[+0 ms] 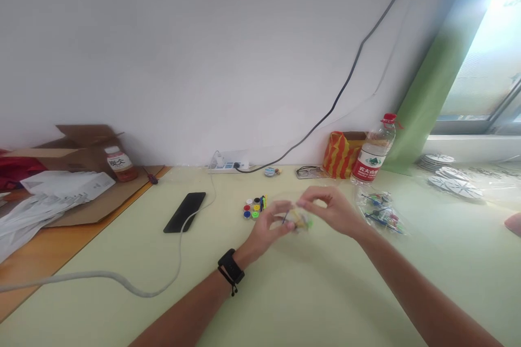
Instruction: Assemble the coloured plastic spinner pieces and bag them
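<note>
Between my hands is a small clear plastic bag with coloured pieces in it, yellow, blue and green, smeared by motion. My left hand, with a black watch on the wrist, grips the bag from the left between thumb and fingers. From the right, my right hand pinches its upper edge. Just beyond my left hand, several small round pots in white, black, red, yellow, blue and green stand in a cluster. Thin coloured sticks lie against their right side.
Filled clear bags lie right of my right arm, before a red-labelled water bottle. Stacked white discs sit far right. A black phone and a white cable lie left. A power strip is by the wall.
</note>
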{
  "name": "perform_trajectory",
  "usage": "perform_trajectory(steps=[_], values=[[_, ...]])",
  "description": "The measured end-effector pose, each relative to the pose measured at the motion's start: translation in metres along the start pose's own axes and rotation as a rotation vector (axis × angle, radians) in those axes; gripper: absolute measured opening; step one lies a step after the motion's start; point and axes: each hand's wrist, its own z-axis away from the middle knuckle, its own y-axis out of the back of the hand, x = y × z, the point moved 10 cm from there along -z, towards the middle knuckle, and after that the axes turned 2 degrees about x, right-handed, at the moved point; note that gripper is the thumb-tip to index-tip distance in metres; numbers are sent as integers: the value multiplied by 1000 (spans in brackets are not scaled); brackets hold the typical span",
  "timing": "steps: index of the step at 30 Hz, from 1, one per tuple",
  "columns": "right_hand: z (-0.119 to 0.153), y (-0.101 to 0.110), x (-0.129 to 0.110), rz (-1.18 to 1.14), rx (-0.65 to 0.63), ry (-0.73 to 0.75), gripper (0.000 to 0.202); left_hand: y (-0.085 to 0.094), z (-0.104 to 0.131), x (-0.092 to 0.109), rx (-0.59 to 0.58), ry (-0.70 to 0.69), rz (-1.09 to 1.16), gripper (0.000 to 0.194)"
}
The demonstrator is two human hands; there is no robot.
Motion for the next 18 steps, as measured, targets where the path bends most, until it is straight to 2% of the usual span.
perform_trajectory(steps=[3, 6, 11, 18], values=[[3, -17, 1, 23, -41, -23, 28, -11, 2, -3, -41, -16, -36, 35], [8, -28, 15, -28, -12, -63, 30, -13, 4, -11, -31, 15, -70, 20], [16, -34, 40, -141, 17, -124, 31, -10, 5, -25, 2, 81, -22, 21], [21, -29, 58, -188, 25, -180, 38, -6, 3, -33, 18, 178, 73, 31]])
